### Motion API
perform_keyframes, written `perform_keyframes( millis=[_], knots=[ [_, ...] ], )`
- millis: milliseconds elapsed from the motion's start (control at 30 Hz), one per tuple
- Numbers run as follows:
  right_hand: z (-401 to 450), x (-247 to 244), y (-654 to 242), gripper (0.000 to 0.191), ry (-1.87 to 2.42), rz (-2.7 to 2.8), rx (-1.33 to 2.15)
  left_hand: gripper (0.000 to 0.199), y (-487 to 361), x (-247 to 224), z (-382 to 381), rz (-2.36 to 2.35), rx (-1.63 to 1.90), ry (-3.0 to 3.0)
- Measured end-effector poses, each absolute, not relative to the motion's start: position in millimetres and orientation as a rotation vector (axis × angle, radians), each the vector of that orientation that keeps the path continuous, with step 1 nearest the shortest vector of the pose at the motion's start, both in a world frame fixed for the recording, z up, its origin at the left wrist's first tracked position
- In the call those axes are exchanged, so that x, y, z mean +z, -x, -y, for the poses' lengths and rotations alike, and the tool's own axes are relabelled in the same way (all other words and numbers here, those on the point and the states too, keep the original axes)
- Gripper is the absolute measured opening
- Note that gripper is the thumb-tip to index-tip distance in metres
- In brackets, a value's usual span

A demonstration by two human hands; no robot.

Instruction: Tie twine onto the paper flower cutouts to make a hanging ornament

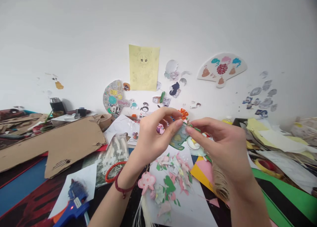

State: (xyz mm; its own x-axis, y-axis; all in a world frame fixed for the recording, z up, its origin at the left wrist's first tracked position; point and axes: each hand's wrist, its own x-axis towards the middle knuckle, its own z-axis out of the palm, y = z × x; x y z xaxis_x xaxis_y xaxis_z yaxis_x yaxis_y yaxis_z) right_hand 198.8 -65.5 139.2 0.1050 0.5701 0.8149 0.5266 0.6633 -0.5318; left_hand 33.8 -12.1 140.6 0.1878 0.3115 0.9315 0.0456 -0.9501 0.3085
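My left hand (155,134) and my right hand (219,142) meet in front of me above a cluttered table. Both pinch the same small green paper craft piece (178,139), the left with thumb and forefinger on its upper left, the right with its fingertips on the upper right. A red cord is tied around my left wrist. Below the hands a white sheet (188,200) carries several pink and green paper scraps (170,182) and a pink paper flower (147,180).
A blue glue gun (74,200) lies at the lower left on white paper. A large cardboard sheet (49,144) covers the left. Red tape roll (112,170), coloured paper sheets (277,194) and paper piles (279,137) lie on the right. Paper cut-outs and a yellow drawing (144,67) hang on the wall.
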Motion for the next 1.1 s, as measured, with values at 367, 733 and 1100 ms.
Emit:
perform_keyframes(
  millis=[367, 733, 1100],
  knots=[
    [67.2, 140.2, -195.4, 0.011, 0.892, 1.633, -0.144, 0.003, -33.6, 144.3, 14.7, -0.323, 2.007, -2.455],
    [65.4, 140.6, -198.4, 0.014, 0.873, 1.680, -0.202, 0.007, -33.3, 143.0, 13.4, -0.357, 2.115, -2.542],
    [67.2, 142.3, -201.1, 0.011, 0.869, 1.695, -0.219, 0.018, -35.5, 139.6, 9.9, -0.513, 2.465, -2.864]
  ],
)
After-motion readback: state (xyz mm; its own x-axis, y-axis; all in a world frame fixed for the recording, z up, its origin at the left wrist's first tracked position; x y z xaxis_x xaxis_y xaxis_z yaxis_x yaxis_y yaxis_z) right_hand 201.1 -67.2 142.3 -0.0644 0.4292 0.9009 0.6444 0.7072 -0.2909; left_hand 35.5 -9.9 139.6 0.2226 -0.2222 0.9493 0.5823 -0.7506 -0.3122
